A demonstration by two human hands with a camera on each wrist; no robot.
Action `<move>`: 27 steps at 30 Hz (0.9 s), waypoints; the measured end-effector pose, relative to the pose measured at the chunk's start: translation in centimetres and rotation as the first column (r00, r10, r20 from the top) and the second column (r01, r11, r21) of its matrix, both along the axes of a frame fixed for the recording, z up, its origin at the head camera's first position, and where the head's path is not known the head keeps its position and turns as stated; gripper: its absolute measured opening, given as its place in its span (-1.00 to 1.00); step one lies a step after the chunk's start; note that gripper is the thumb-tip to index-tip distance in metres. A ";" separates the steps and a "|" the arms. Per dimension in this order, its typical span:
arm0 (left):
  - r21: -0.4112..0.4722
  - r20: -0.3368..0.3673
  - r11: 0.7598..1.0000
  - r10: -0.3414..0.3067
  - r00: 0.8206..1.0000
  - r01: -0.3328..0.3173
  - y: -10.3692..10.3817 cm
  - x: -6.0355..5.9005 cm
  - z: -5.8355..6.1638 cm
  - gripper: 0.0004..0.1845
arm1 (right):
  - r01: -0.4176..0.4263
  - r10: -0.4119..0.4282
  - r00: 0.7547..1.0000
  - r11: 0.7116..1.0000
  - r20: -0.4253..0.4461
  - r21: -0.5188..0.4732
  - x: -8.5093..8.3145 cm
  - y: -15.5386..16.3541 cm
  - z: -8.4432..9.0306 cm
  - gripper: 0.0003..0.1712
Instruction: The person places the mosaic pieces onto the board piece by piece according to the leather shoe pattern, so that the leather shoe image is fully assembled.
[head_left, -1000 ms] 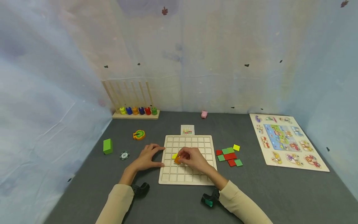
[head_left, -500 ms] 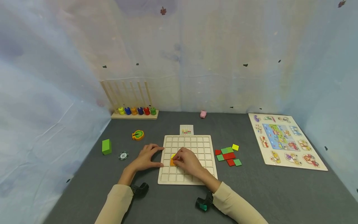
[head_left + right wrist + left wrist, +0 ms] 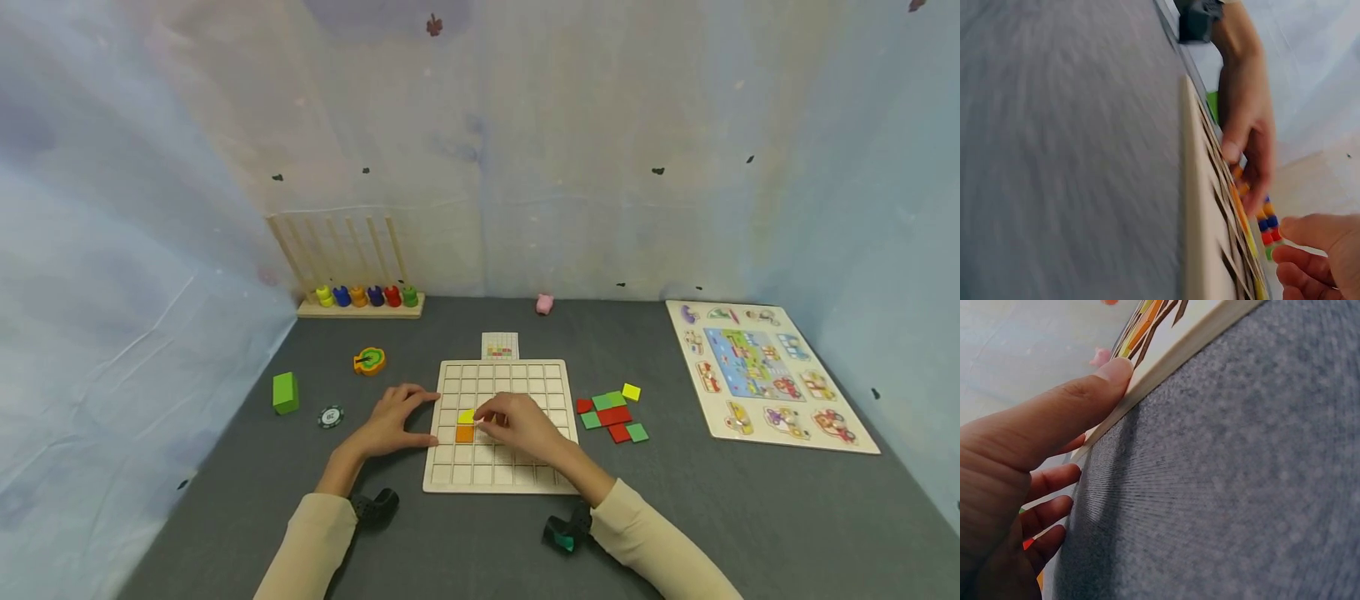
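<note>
A pale wooden grid board (image 3: 450, 477) lies on the table, with a yellow tile (image 3: 466, 416) and, just below it, an orange tile (image 3: 464, 434) flat in its squares. My left hand (image 3: 387, 423) rests at the board's left edge, fingers spread. In the left wrist view the thumb tip (image 3: 1116, 370) touches the board's side. My right hand (image 3: 517, 425) is over the middle of the board, fingertips just right of the yellow tile. In the right wrist view its thumb and index finger (image 3: 1300, 261) have nothing visible between them.
Right of the board lie several red tiles (image 3: 615, 416), green tiles (image 3: 637, 432) and a yellow tile (image 3: 632, 392). A pattern card (image 3: 499, 345) sits behind it. Around stand a bead rack (image 3: 360, 312), tree toy (image 3: 370, 361), poker chip (image 3: 331, 417), green block (image 3: 285, 393), pink pig (image 3: 544, 304) and picture puzzle (image 3: 720, 417).
My right hand has laid the orange tile flat below the yellow one, let go of it and moved right. My left hand has stayed at the board's edge.
</note>
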State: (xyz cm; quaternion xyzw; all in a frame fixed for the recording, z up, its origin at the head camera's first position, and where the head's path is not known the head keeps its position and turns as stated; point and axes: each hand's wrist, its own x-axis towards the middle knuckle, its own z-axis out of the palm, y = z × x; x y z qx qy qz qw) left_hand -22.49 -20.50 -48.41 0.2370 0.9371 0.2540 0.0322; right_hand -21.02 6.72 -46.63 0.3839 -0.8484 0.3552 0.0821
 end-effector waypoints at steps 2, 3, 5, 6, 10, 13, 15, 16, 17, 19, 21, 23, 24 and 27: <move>-0.008 0.003 1.000 0.003 1.000 -0.003 0.0 0.0 0.1 -0.20 | 0.002 -0.002 1.000 1.000 -0.009 -0.016 -0.2 1.0 0.2 -0.87; -0.011 0.007 1.000 0.005 1.000 -0.005 0.0 0.0 0.1 -0.19 | 0.006 -0.006 1.000 1.000 -0.013 -0.021 -0.3 1.6 0.4 -0.87; -0.016 0.018 1.000 0.008 1.000 -0.008 0.0 0.0 0.2 -0.19 | 0.014 -0.014 1.000 0.999 -0.017 -0.031 -0.5 2.8 0.6 -0.87; -0.016 0.023 1.000 0.008 1.000 -0.007 0.0 0.0 0.2 -0.19 | 0.013 -0.014 1.000 0.999 -0.023 -0.036 -0.6 3.4 0.6 -0.88; -0.022 0.026 1.000 0.005 1.000 -0.004 0.0 0.1 0.3 -0.18 | 0.034 -0.035 0.999 0.998 -0.018 -0.052 -1.1 6.0 0.7 -0.88; -0.023 0.028 1.000 0.007 1.000 -0.006 0.0 0.1 0.3 -0.18 | 0.061 -0.062 0.998 0.997 -0.019 -0.052 -1.4 7.8 0.9 -0.88; -0.022 0.031 1.000 0.009 0.999 -0.009 0.1 0.1 0.3 -0.18 | 0.083 -0.083 0.996 0.996 -0.016 -0.042 -1.5 9.0 1.1 -0.88; -0.023 0.030 1.000 0.009 0.999 -0.009 0.1 0.1 0.3 -0.18 | 0.090 -0.091 0.996 0.995 -0.019 -0.036 -1.5 9.6 1.2 -0.88; -0.022 0.032 1.000 0.009 0.999 -0.009 0.1 0.1 0.4 -0.18 | 0.097 -0.097 0.995 0.995 -0.018 -0.033 -1.6 10.2 1.3 -0.88; -0.021 0.031 1.000 0.009 0.999 -0.008 0.2 0.1 0.4 -0.18 | 0.108 -0.108 0.994 0.994 -0.014 -0.023 -1.6 11.4 1.4 -0.87; -0.021 0.028 1.000 0.005 1.000 -0.005 0.2 0.1 0.4 -0.18 | 0.119 -0.119 0.993 0.993 -0.024 -0.014 -1.5 12.4 1.5 -0.87; -0.018 0.028 1.000 0.003 1.000 -0.003 0.2 0.1 0.4 -0.18 | 0.125 -0.125 0.992 0.992 -0.019 -0.007 -1.4 13.5 1.5 -0.85; -0.018 0.026 1.000 0.002 1.000 -0.002 0.2 0.0 0.4 -0.18 | 0.125 -0.125 0.992 0.992 -0.024 -0.002 -1.4 13.9 1.5 -0.84; -0.018 0.019 1.000 -0.001 1.000 0.002 0.2 0.0 0.4 -0.18 | 0.123 -0.123 0.992 0.992 -0.036 0.008 -1.4 15.3 1.3 -0.81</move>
